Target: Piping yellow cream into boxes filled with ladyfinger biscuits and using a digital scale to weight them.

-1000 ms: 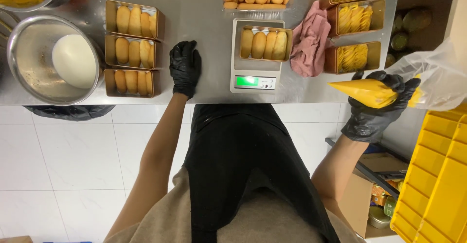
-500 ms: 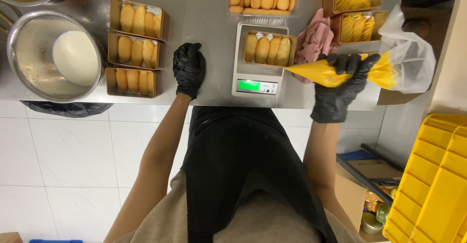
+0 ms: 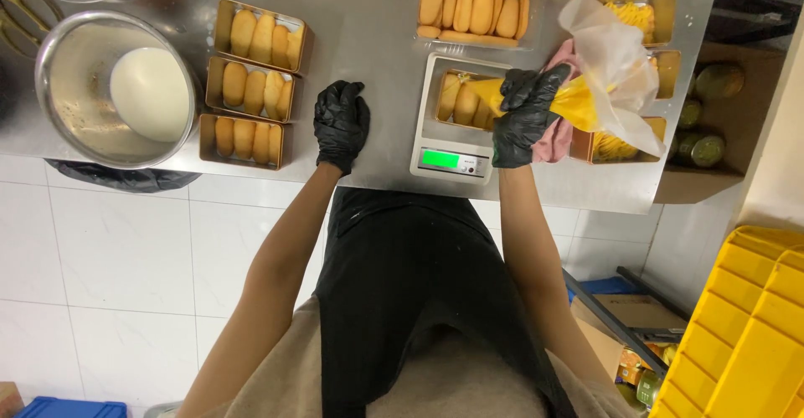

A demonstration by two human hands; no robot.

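Observation:
My right hand [image 3: 526, 112], in a black glove, grips a clear piping bag [image 3: 607, 74] of yellow filling. Its tip points left over a gold box of finger biscuits [image 3: 463, 100] that sits on a small kitchen scale [image 3: 448, 161] with a lit green display. My left hand [image 3: 341, 121], also gloved in black, rests flat on the steel table [image 3: 360, 24] with its fingers together, left of the scale. It holds nothing. Just left of it stand three gold boxes of biscuits [image 3: 251, 83].
A steel bowl with white cream [image 3: 113, 91] stands at the left. A clear tray of biscuits [image 3: 471, 7] lies behind the scale. Boxes topped with yellow filling [image 3: 636, 16] and a pink cloth [image 3: 554, 133] are at the right. Yellow crates [image 3: 745, 334] stand on the floor.
My right hand has carried the piping bag from the right, off the table edge, leftward to above the box on the scale. My left hand has stayed on the table.

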